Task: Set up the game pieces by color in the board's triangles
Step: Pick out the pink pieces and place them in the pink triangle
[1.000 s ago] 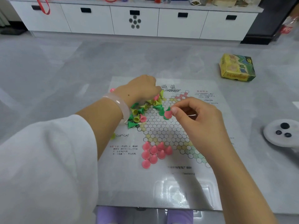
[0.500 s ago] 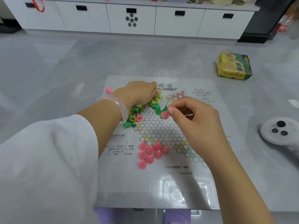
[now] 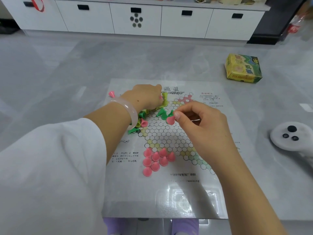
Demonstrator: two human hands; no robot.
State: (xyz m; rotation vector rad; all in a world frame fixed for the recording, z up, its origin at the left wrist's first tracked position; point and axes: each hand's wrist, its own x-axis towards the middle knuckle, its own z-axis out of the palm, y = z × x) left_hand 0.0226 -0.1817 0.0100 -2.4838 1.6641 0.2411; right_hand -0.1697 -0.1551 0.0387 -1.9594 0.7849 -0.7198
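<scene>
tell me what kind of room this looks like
Probably a living room at home: a grey table holding a game board, a long low white cabinet along the wall, and a game box lying out.

Single head-worn wide-angle view, looking forward and down from above near table edge. Game board [image 3: 169,192] sits close, low-centre in frame; both forearms enter from bottom. Far white cabinet [image 3: 135,17] runs along top edge, bowed by lens. No second view.
</scene>
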